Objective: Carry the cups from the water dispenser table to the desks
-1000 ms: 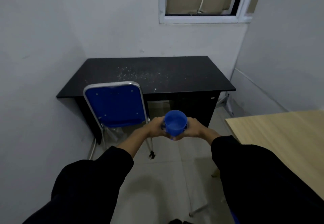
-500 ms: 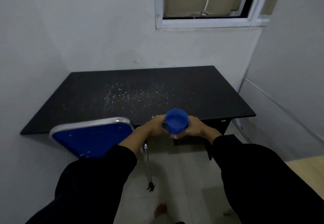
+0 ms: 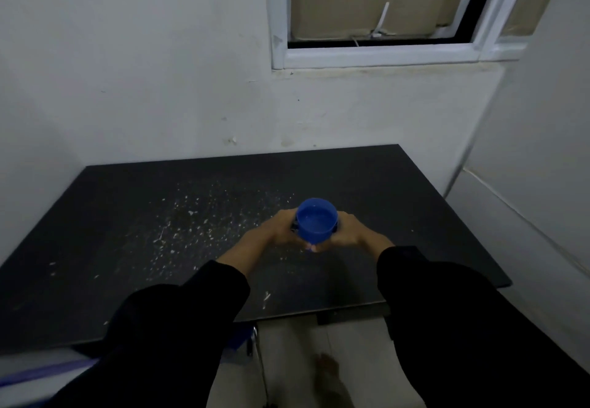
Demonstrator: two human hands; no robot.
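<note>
A blue cup (image 3: 316,218) with liquid in it is held upright between both of my hands over the black desk (image 3: 399,203). My left hand (image 3: 277,229) wraps its left side and my right hand (image 3: 349,231) wraps its right side, fingers meeting under the base. Whether the cup's base touches the desk top is hidden by my fingers. Black sleeves cover both forearms.
White specks and crumbs (image 3: 191,216) are scattered over the desk's middle left. The desk stands in a corner under a window (image 3: 376,8), with walls behind and on both sides. The blue chair (image 3: 35,372) is mostly below the desk edge at lower left. My bare foot (image 3: 329,372) is on the tiled floor.
I have walked up to the black desk. The cup, held in both hands, has gone from in front of the desk edge to over the desk top. The chair has slid out of view.
</note>
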